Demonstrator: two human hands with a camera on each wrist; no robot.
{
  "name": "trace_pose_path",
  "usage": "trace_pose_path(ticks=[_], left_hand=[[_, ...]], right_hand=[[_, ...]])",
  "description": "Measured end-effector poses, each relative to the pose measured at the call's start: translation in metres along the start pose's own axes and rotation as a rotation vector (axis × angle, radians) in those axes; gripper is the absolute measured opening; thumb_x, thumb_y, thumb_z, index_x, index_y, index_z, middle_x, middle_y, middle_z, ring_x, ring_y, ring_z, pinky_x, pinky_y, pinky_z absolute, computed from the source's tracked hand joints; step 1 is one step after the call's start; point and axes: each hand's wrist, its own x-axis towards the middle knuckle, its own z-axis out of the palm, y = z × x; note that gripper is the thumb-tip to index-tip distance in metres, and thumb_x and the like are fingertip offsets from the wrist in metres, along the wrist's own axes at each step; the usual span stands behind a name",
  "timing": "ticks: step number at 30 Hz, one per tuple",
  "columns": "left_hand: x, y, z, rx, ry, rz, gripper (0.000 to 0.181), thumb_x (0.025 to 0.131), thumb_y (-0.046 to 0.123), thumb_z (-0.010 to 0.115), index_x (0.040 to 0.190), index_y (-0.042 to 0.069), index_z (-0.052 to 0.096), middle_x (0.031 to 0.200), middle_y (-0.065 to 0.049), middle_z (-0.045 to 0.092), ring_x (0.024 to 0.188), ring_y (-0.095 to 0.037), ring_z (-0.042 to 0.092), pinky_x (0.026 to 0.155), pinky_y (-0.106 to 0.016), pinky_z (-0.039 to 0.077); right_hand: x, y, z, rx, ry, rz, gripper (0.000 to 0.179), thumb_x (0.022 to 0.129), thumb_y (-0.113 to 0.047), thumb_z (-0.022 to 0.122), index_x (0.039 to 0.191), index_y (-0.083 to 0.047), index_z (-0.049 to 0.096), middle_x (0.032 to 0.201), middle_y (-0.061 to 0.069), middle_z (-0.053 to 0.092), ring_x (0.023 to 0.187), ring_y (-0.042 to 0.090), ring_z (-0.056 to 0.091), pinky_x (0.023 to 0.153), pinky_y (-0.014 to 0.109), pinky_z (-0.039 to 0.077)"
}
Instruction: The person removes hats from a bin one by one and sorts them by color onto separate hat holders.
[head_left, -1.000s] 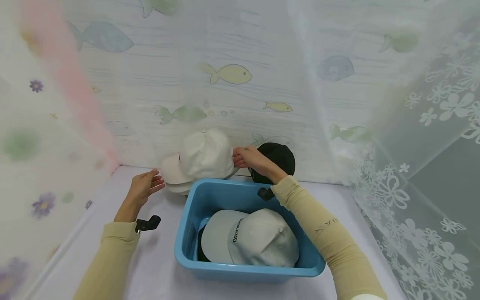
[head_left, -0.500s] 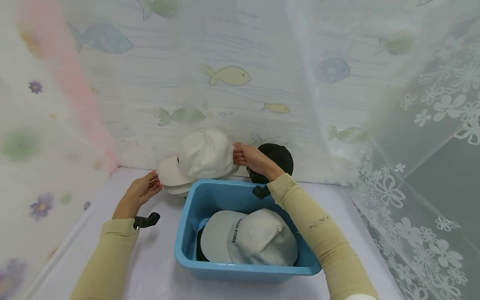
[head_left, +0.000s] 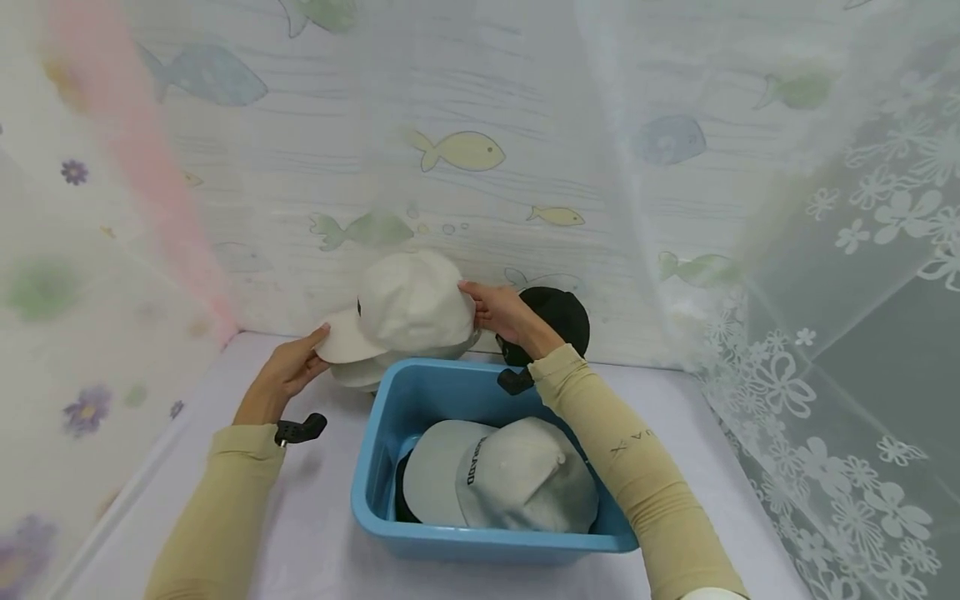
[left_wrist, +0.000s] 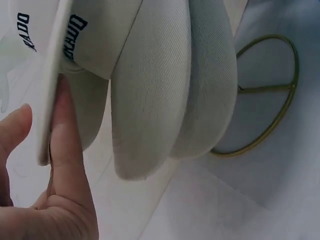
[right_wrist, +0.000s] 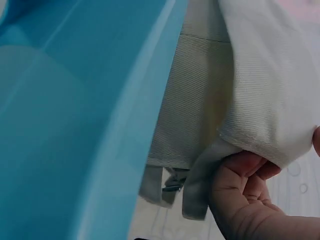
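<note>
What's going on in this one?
A person's left hand holds the brim of a white cap, while the right hand grips it at the back. More pale caps are stacked beneath it, behind the blue bin. A light gray cap lies in the bin, and a black cap sits beyond the right wrist.

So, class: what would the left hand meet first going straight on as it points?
Probably a crown among the stacked white caps, past the top brim that the left hand touches. Depth leaves which crown unclear.
</note>
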Motion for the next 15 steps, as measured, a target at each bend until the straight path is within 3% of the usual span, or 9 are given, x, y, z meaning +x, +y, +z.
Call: trace_pose_path(ticks=[2,4,9,13,15], left_hand=[[0.0014,-0.0021,0.0014,0.034,0.007,0.018,0.033,0.102,0.023,0.063,0.122,0.001,0.05,0.087,0.006,0.073,0.082,-0.003,0.071,0.073,-0.021,0.06],[0.003,-0.0048,0.0024,0.102,0.011,0.039,0.044,0.102,0.028,0.063,0.131,-0.002,0.049,0.09,0.009,0.071,0.084,-0.001,0.069,0.074,-0.019,0.059],[0.0067,-0.0094,0.0034,0.225,0.048,0.09,0.079,0.102,0.035,0.062,0.154,-0.012,0.026,0.105,0.008,0.059,0.09,0.003,0.063,0.078,-0.015,0.056],[0.0081,-0.0091,0.005,0.234,0.07,0.145,0.081,0.101,0.034,0.064,0.156,-0.01,0.026,0.109,0.008,0.058,0.093,0.004,0.062,0.081,-0.013,0.055],[0.0079,-0.0079,0.0053,0.225,0.07,0.17,0.079,0.101,0.033,0.064,0.155,-0.01,0.027,0.106,0.009,0.06,0.093,0.003,0.063,0.08,-0.013,0.055]], right_hand=[[0.0008,0.0006,0.0011,-0.004,-0.001,0.012,0.055,0.101,-0.033,0.065,0.144,-0.001,0.052,0.121,0.011,0.062,0.095,0.016,0.06,0.084,0.028,0.052],[0.0017,0.0013,0.0022,0.005,0.007,0.01,0.057,0.1,-0.033,0.067,0.143,0.001,0.051,0.12,0.011,0.063,0.092,0.014,0.061,0.082,0.026,0.053],[0.0044,0.0044,0.0035,0.063,0.04,-0.075,0.058,0.099,-0.029,0.07,0.143,0.005,0.051,0.133,0.017,0.061,0.103,0.013,0.065,0.096,0.029,0.055],[0.0053,0.0063,0.0047,0.105,0.065,-0.171,0.044,0.099,-0.024,0.069,0.127,0.008,0.059,0.126,0.015,0.063,0.106,0.017,0.065,0.1,0.034,0.053],[0.005,0.0056,0.0052,0.125,0.061,-0.193,0.042,0.099,-0.021,0.069,0.127,0.008,0.057,0.128,0.017,0.06,0.111,0.021,0.063,0.102,0.036,0.051]])
